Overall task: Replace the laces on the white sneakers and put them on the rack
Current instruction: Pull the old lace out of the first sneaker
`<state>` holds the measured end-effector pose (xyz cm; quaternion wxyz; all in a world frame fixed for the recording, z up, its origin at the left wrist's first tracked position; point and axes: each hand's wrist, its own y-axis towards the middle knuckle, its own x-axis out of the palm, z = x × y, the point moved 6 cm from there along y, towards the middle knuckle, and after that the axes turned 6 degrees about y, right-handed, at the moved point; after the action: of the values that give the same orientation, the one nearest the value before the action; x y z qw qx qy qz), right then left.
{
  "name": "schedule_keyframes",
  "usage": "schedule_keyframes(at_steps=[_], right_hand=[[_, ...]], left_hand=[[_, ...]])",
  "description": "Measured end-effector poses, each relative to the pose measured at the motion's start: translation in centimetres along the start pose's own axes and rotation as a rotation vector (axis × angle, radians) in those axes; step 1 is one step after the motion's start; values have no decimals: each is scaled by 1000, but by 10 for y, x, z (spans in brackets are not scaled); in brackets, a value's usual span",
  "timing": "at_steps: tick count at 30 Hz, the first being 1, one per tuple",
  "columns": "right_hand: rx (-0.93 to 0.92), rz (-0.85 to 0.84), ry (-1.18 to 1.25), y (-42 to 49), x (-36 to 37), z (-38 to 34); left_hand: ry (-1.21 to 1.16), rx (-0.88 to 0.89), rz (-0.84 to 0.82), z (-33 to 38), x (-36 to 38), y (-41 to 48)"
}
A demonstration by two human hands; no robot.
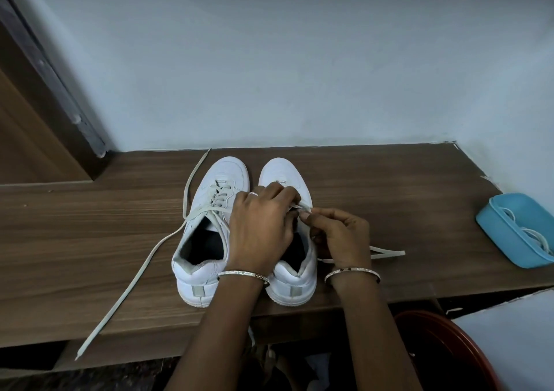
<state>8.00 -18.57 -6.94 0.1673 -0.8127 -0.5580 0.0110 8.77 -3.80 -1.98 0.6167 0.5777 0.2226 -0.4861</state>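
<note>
Two white leather sneakers stand side by side in the middle of the frame on a brown wood-grain surface [389, 186], toes toward the pale wall. The left white sneaker [198, 210] is laced; its long grey flat lace [144, 258] trails off to the lower left and up toward the wall. The left hand [260, 225] lies over the tongue of the right white sneaker [281, 171], its fingers curled round that shoe's grey lace [386, 252]. The right hand [341, 234], just beside it, pinches the same lace between thumb and forefinger, and the loose ends lie on the surface to the right. At the right edge a light blue plastic tray [509, 207] holds coiled white laces [536, 234].
</note>
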Motion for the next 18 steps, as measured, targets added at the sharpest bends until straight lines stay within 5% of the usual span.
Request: schedule_keyframes(at_steps=[5,11,15,18], right_hand=[[-34,0,0,2,1,-2],[-88,36,23,2,4,-2],[-156,53,-10,2,6,-6],[-158,72,16,4,7,-4]], left_hand=[[41,6,64,0,-2,0],[-212,-158,69,-9,1,0],[-572,-399,137,-27,6,-4],[-988,-515,20,-29,19,-3]])
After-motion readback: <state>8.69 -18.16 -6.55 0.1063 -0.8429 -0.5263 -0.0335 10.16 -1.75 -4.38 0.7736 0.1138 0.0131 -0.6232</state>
